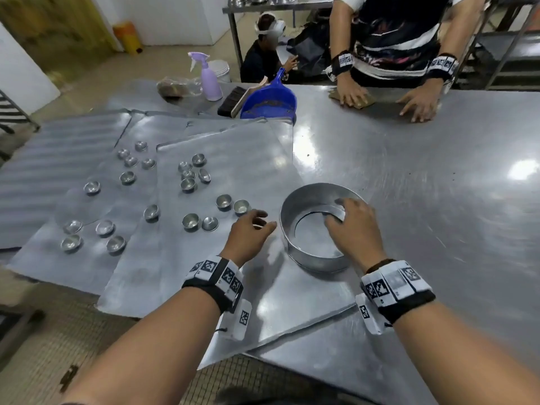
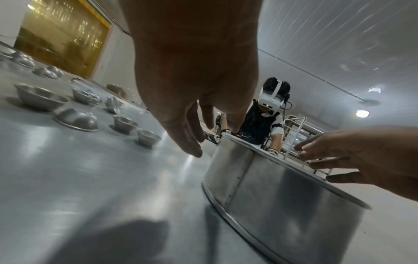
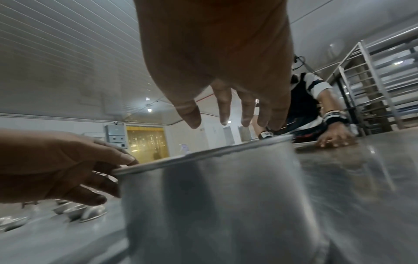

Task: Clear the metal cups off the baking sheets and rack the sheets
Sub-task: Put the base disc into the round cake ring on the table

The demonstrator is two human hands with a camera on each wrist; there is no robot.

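Note:
Several small metal cups [image 1: 191,221] lie scattered on overlapping baking sheets [image 1: 233,150] at the left of the steel table, some upright, some tipped over. A round metal pan [image 1: 292,249] stands at the right edge of the top sheet. My right hand [image 1: 339,211] hovers over the pan with fingers spread and holds nothing, as the right wrist view shows [image 3: 228,121]. My left hand [image 1: 260,220] is just left of the pan's rim, fingers relaxed and empty, beside two upright cups [image 1: 242,206]. The left wrist view shows the left hand [image 2: 199,141], the pan [image 2: 282,196] and cups [image 2: 148,136].
A blue dustpan [image 1: 268,103], a brush [image 1: 230,102] and a purple spray bottle [image 1: 209,80] sit at the table's far side. Another person leans both hands [image 1: 420,103] on the far right of the table. A metal rack [image 3: 384,80] stands behind on the right.

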